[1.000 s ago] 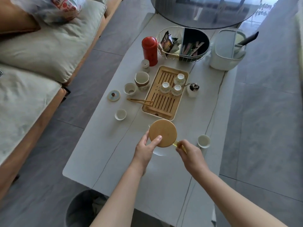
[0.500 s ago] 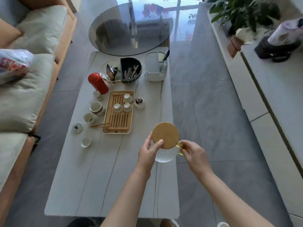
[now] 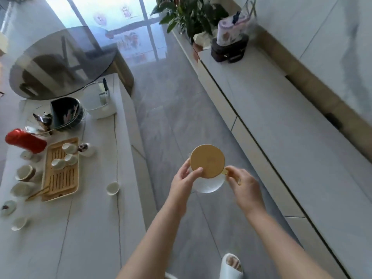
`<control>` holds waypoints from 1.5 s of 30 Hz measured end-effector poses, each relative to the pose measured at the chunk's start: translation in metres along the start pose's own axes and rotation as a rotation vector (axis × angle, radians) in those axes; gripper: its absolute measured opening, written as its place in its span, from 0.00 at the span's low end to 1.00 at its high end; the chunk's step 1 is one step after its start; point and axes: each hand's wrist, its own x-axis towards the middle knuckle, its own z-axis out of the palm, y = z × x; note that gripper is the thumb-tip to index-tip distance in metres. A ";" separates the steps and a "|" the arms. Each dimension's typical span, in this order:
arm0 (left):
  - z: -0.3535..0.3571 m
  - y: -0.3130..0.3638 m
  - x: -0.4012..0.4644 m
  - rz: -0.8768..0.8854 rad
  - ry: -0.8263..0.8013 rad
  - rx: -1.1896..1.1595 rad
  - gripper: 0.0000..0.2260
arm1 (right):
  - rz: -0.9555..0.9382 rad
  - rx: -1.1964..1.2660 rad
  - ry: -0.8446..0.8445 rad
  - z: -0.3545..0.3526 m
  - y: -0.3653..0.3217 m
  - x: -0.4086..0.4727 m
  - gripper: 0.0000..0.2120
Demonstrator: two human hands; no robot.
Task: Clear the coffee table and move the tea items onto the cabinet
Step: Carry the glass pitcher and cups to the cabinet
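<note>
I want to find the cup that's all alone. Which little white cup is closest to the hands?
The lone white cup near the coffee table's right edge, right of the wooden tray; the other cups sit on the tray or left of it.

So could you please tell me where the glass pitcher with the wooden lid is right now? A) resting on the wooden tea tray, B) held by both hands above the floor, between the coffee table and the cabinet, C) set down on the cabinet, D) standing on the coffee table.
B: the glass pitcher is gripped by the left hand and right hand over grey floor, between coffee table and cabinet.
</note>
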 end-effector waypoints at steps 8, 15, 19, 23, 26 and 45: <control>0.149 -0.017 0.014 -0.125 -0.194 0.108 0.28 | 0.109 0.005 0.186 -0.110 0.098 0.000 0.11; 0.237 -0.036 0.041 -0.219 -0.404 0.262 0.23 | 0.328 -0.059 0.286 -0.169 0.167 -0.002 0.10; 0.286 -0.050 0.057 -0.271 -0.518 0.354 0.24 | 0.448 -0.077 0.346 -0.195 0.202 -0.007 0.09; 0.337 -0.070 0.068 -0.332 -0.575 0.427 0.26 | 0.538 -0.113 0.379 -0.219 0.243 -0.014 0.10; 0.374 -0.087 0.075 -0.384 -0.608 0.464 0.22 | 0.608 -0.110 0.391 -0.235 0.276 -0.018 0.09; 0.497 -0.174 0.094 -0.536 -0.547 0.508 0.26 | 0.749 -0.097 0.336 -0.285 0.411 -0.013 0.10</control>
